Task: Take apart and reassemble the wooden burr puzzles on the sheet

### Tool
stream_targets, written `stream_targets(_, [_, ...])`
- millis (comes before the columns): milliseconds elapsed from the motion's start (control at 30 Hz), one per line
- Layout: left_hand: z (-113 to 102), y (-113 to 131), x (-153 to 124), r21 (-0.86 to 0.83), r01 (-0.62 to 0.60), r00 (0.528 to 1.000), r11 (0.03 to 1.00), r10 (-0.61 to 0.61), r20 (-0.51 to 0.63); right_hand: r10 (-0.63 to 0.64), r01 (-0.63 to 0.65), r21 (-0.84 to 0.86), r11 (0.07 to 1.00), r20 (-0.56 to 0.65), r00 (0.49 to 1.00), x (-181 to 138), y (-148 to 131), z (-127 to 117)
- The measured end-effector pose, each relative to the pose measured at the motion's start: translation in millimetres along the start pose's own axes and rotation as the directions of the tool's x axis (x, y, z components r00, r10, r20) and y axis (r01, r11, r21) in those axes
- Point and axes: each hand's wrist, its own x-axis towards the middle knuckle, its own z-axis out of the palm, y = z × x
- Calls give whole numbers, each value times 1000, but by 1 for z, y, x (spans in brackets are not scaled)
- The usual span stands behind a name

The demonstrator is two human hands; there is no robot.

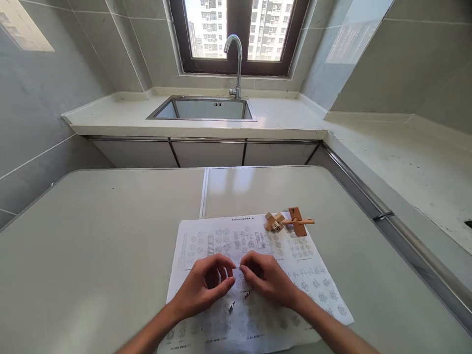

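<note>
- My left hand [206, 287] and my right hand [267, 280] are hovering close together over the near half of the sheet [313, 275], fingertips nearly meeting at the middle.
- Both hands are curling their fingers inward, thumb toward forefinger, in a narrow pinch; I cannot tell whether either one is gripping anything, since whatever might sit between the fingertips is too small to make out.
- Two small dark bits [231, 307] are lying on the sheet just under my hands, one below each palm; what they are is too small to tell.
- The sheet is lying flat on the table [92, 255], printed with rows of small diagrams and a line of heading text at its far edge; my forearms are crossing its near edge.
- The table is showing a straight seam running away from me, meeting the far left part of the sheet.
- A wooden puzzle [275, 222] is sitting at the far right corner of the sheet, well apart from my hands; it is a knot of pale crossed blocks.
- A second wooden piece [298, 221] is sitting just beside it on the right: a darker upright block crossed by a pale stick pointing right.
- Beyond the table, a counter [110, 118] is running along the wall and turning down the right side.
- A steel sink [206, 109] is set into the counter, with a curved tap [236, 59] standing behind it.
- A dark-framed window [239, 34] is showing tall buildings behind the tap.
</note>
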Motion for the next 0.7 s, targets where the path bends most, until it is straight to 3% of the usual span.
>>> stream_targets(700, [2,-3,-1,16,5,1000,1000,-5,-8,37,-37,0,999,18,999,-1,-1,3])
